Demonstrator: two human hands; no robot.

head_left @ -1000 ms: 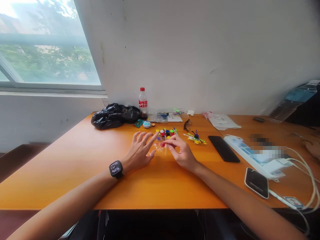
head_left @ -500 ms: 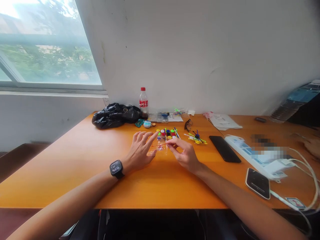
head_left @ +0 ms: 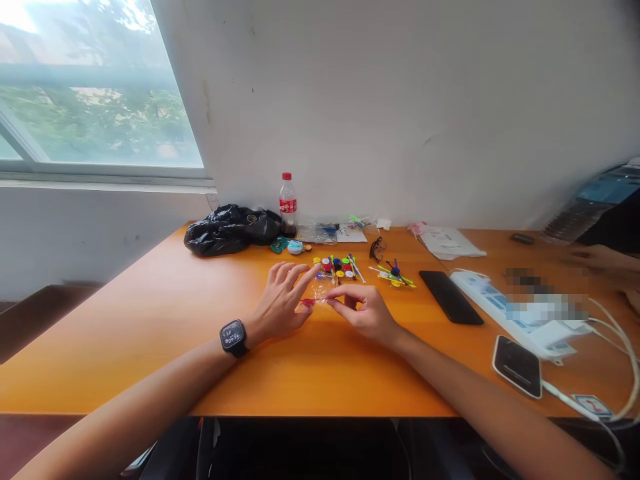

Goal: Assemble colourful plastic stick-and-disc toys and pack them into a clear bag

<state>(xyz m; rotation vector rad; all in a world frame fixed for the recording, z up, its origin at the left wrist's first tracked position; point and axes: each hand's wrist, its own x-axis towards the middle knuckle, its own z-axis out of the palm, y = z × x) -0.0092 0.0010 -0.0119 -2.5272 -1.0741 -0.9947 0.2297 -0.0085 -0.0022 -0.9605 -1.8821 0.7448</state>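
Note:
A crinkled clear plastic bag [head_left: 320, 288] lies between my two hands on the wooden table. My left hand [head_left: 280, 300], with a black watch at its wrist, has its fingers spread along the bag's left side; whether the thumb touches the bag cannot be made out. My right hand [head_left: 369, 313] pinches thumb and forefinger at the bag's right side, at the end of a thin red stick [head_left: 308, 302]. Part of the stick is hard to see through the plastic. Just beyond lie small coloured discs and sticks [head_left: 340, 267]. To their right is a cluster of joined coloured pieces [head_left: 395, 275].
A black plastic bag [head_left: 230, 230] and a cola bottle [head_left: 288, 203] stand at the back. Eyeglasses [head_left: 377, 249], a black phone [head_left: 450, 297], a white power strip [head_left: 505, 310] and a charging device [head_left: 517, 365] lie rightward. Another person's hand [head_left: 603, 257] shows far right.
My right hand has moved slightly left and down, bringing the thin red stick lower and nearer my left thumb. My left hand has hardly moved. More of the other person's hand shows.

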